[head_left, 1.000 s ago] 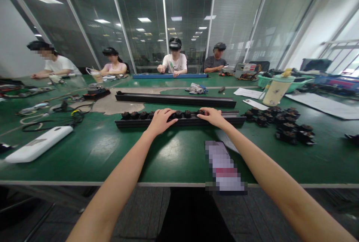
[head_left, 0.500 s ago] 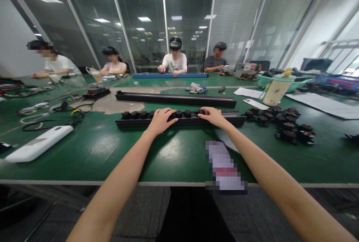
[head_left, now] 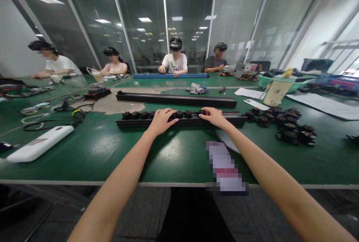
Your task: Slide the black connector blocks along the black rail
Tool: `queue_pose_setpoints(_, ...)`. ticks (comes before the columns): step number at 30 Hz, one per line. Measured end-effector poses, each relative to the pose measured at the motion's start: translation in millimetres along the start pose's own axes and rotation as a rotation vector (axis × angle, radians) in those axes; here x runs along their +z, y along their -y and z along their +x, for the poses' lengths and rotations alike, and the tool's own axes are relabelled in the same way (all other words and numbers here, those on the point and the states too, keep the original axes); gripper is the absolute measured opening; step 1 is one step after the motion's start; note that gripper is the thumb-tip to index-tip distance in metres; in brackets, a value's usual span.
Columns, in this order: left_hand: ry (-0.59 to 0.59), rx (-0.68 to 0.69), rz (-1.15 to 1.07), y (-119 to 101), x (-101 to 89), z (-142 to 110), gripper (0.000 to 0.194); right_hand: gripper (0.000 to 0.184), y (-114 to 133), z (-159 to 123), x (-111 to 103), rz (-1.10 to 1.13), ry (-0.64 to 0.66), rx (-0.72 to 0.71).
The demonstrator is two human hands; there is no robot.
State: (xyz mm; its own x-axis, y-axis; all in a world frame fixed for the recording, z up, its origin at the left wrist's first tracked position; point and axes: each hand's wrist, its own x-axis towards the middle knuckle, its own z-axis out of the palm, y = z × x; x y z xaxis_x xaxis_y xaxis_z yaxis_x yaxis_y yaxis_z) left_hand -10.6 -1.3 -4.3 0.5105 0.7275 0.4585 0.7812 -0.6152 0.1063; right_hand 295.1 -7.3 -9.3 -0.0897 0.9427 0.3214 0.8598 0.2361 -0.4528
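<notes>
A long black channel-shaped rail lies crosswise before me, with a row of small round-topped black parts seated along it. My left hand is laid over the rail's middle, its fingers curled over the far side and the thumb along the near side. My right hand pinches another black part at the rail, right of the row and a gap away from it. Its fingertips partly hide that part. More loose black parts are heaped on the table to the right of the rail.
A second black rail lies behind the first. On the green table are a phone, a white oblong device, cables, a bottle and papers. Several people sit along the far side.
Both hands keep their places on the rail, and the parts stay where they were. The whole view has shifted very slightly.
</notes>
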Motion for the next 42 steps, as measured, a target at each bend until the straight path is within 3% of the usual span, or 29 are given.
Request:
queue_pose_setpoints(19,0.002,-0.006,-0.011,-0.7,-1.0,0.2,0.043,0.029,-1.1,0.7,-1.4,-0.060,0.004,0.015)
queue_pose_setpoints(27,-0.001,0.000,-0.004,-1.1,-0.9,0.1,0.043,0.049,-21.6,-0.2,-8.2,0.116,-0.018,-0.022)
queue_pose_setpoints(42,0.002,-0.003,-0.010,-2.2,-2.2,0.0,0.043,0.042,-22.7,1.7,-7.6,0.075,-0.013,-0.015)
